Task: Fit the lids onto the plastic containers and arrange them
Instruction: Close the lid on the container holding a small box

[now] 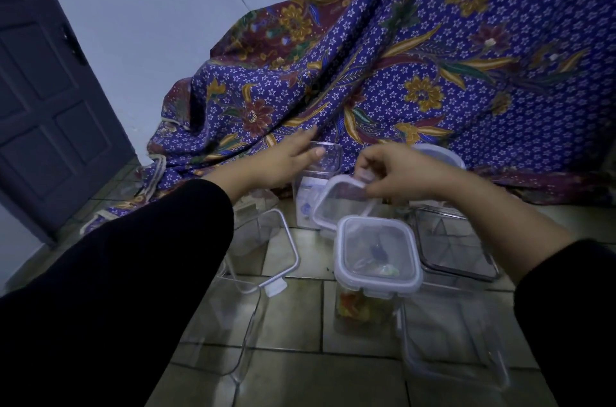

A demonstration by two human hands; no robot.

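Progress check, head view, dim light.

Done so far, as far as it shows: one tall container w/ lid (pixel 378 251) stands centre on the tiled floor (pixel 300 370); its lid sits flat and looks seated, w/ something colourful inside. Can't tell if the side flaps are clipped down.

In hand: your right hand (pixel 405 174) pinches a loose lid (pixel 341 203) by its far edge, thumb and fingers closed on it. The lid is tilted, held just above and behind the lidded container, not on anything yet. Your left hand (pixel 283 156) is spread, fingers loose, gripping nothing; it reaches toward the rim of an open tall container (pixel 325 156) at the back, near the batik cloth (pixel 433 56). Whether it touches the rim: can't tell.

Left to do, by my read:
- Back container is open and probably takes the lid you're holding.
- Open container at left (pixel 266 240), no lid.
- Clear container near left, by your sleeve (pixel 226 323), looks open; edges hard to read.
- Near right container (pixel 453 340): blurred, lid state unclear.
- Dark-rimmed piece at right (pixel 456 246), beside the lidded one: lid or shallow box, can't tell.
- Another pale lid-like shape behind your right hand (pixel 440 153), partly hidden.

Arranging: not begun, I'd say. Pieces stand scattered, no row or stack. Est. early stage, most lids to go.
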